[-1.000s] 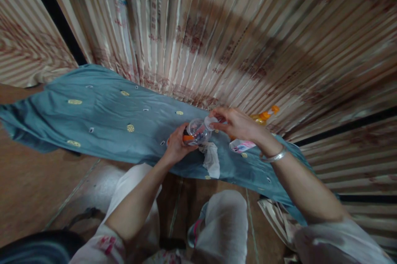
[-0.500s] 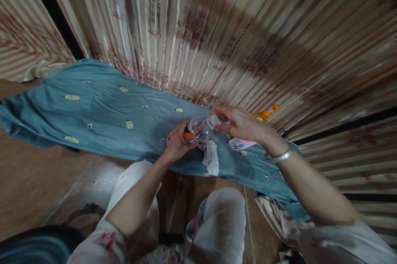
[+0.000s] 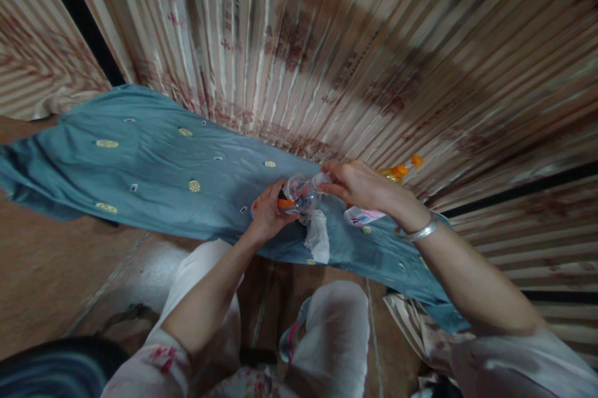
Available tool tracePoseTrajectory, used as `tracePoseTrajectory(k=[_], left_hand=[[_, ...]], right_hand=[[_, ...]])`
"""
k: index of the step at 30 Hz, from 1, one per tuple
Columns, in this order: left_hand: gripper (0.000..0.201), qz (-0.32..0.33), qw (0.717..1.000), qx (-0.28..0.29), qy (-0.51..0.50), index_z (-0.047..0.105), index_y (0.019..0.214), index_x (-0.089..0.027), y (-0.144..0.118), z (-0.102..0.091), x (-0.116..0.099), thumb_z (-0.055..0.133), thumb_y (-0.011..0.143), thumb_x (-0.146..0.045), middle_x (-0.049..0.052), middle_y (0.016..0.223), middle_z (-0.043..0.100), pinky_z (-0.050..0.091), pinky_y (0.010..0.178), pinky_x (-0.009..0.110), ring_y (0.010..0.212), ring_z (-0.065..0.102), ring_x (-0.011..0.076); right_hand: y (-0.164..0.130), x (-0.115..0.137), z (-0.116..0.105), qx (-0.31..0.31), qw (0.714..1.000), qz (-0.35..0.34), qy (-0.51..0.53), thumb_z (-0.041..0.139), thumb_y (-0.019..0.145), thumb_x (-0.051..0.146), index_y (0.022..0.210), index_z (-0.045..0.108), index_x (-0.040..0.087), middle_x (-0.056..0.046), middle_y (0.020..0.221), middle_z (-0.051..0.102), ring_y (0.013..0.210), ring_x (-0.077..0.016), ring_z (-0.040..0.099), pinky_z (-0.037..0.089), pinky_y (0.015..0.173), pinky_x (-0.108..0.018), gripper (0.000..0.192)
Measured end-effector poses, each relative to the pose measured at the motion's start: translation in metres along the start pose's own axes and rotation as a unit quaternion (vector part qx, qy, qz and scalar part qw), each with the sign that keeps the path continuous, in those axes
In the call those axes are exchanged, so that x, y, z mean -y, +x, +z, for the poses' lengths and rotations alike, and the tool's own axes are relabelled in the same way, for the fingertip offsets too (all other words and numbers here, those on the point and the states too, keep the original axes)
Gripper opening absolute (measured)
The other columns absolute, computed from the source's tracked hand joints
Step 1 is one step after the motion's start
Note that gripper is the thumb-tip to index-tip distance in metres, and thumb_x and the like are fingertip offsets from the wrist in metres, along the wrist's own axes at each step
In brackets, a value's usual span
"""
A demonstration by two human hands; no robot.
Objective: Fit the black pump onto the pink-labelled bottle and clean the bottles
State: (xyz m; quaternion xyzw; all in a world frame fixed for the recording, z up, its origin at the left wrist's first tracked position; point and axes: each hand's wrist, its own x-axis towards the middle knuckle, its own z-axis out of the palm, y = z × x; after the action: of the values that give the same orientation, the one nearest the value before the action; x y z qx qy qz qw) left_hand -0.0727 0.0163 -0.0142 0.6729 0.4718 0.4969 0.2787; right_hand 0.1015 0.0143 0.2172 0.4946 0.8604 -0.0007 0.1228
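- A small clear plastic bottle [image 3: 301,192] is held tipped on its side between the two hands, just above a teal cloth [image 3: 154,167].
- The left hand [image 3: 267,214] is closed around the bottle's lower end, where an orange band shows; this grip appears to steady the bottle.
- The right hand [image 3: 362,186] is pinched on the bottle's whitish cap end [image 3: 321,179], fingers curled as if for turning or pulling; whether the cap is on or off cannot be told.
- A silver bangle [image 3: 420,233] is worn on the right wrist.
- Directly below the bottle, between the hands, a crumpled white tissue [image 3: 318,236] lies on the cloth, soft and creased; it seems placed to catch drips.
- Under the right wrist a white container with a pink and blue label [image 3: 363,217] lies on its side.
- Beyond the right hand, an orange-capped yellow bottle [image 3: 400,172] is seen beside a curtain.
- The cloth is smooth and matte, dotted with small yellow embroidered ovals, and spread long and flat, running away past the left hand.
- A pleated, striped beige curtain [image 3: 327,55] with reddish print hangs beyond both hands.
- White-trousered knees [image 3: 336,336] are seen below the hands, over a brown floor [image 3: 51,273].
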Motion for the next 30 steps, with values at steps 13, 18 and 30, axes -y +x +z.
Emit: tracePoseTrajectory(k=[13,18,30], left_hand=[[0.088,-0.009,1.000,0.015,-0.015,0.052,0.141,-0.024,0.001,-0.001,-0.004,0.093,0.063,-0.026,0.012,0.132,0.071,0.051,0.111,0.055,0.125,0.068,0.0350],[0.090,-0.016,1.000,0.010,-0.003,0.053,0.140,-0.021,0.000,0.002,-0.007,0.094,0.060,-0.025,0.013,0.134,0.070,0.051,0.111,0.055,0.127,0.067,0.0363],[0.086,-0.016,1.000,0.013,-0.014,0.053,0.139,-0.018,0.002,0.003,-0.010,0.092,0.063,-0.026,0.015,0.133,0.070,0.051,0.111,0.053,0.127,0.067,0.0354]], right_hand=[[-0.007,0.005,-0.001,-0.014,1.000,0.007,0.008,0.069,0.100,0.046,0.141,0.060,0.010,-0.016,0.107,0.082,0.099,-0.0288,0.078,0.044,0.071,-0.030,0.055],[-0.007,0.002,-0.004,0.027,1.000,-0.005,-0.009,0.065,0.104,0.031,0.128,0.066,0.010,-0.015,0.104,0.081,0.097,-0.0278,0.077,0.042,0.073,-0.030,0.032],[-0.006,0.004,0.003,-0.008,0.999,0.028,-0.034,0.055,0.106,0.053,0.122,0.069,0.008,-0.017,0.093,0.080,0.089,-0.0292,0.077,0.037,0.065,-0.032,0.050]])
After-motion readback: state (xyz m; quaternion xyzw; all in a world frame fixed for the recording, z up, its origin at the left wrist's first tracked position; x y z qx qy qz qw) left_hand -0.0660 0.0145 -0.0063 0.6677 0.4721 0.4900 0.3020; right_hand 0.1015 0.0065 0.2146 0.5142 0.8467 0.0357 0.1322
